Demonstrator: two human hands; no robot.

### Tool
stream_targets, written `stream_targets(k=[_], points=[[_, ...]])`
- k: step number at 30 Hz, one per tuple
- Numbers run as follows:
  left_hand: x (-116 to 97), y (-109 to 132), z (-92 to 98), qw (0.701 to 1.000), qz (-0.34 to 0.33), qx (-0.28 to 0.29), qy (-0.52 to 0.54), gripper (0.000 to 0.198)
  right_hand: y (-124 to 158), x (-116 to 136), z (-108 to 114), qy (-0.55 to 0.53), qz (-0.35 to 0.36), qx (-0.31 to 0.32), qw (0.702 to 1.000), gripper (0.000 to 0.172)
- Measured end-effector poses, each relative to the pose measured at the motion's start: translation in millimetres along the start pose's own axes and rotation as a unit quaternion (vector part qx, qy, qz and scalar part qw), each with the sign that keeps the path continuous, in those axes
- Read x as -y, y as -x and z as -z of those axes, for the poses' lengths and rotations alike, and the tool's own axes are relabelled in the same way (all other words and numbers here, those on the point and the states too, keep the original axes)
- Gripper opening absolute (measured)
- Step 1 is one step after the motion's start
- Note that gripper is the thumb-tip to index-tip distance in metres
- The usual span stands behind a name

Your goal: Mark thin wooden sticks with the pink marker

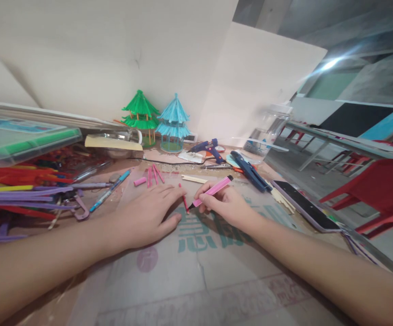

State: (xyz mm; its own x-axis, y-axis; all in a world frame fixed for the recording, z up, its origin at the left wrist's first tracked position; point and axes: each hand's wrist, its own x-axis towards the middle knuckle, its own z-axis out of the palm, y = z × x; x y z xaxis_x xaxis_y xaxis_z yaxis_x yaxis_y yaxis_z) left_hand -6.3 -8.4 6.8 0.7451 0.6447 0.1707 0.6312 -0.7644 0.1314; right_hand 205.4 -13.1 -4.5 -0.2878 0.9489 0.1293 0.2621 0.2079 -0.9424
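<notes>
Pink marker [215,190] gripped in right hand [228,206]; left hand [147,212] flat; green characters [196,245] partly covered.

The sheet [128,290] lies on the desk [111,203]. Upon it, a stick [184,201] sits between the left hand [150,210] and the right hand [225,201], the latter with the marker [213,191]. Behind the left hand lies a cap [140,181]. Farther back, against the wall [169,54], stand two pagoda models [140,105]; right of them, the glue gun [212,147], then the jar [269,129]. A phone [305,204] lies beyond the right hand, on its right.
</notes>
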Motion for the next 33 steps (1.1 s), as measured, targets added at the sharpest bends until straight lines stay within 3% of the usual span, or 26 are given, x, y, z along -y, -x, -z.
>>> stream_targets(k=[8, 33], points=[[-0.1, 0.4, 0.0, 1.000, 0.002, -0.003, -0.003, 0.032, -0.5, -2.3, 0.0, -0.001, 0.004, 0.005, 1.000, 0.013], [0.0, 1.1, -1.2, 1.000, 0.000, -0.007, -0.018, 0.037, 0.2, 1.5, -0.3, -0.006, -0.004, 0.019, 1.000, 0.016]])
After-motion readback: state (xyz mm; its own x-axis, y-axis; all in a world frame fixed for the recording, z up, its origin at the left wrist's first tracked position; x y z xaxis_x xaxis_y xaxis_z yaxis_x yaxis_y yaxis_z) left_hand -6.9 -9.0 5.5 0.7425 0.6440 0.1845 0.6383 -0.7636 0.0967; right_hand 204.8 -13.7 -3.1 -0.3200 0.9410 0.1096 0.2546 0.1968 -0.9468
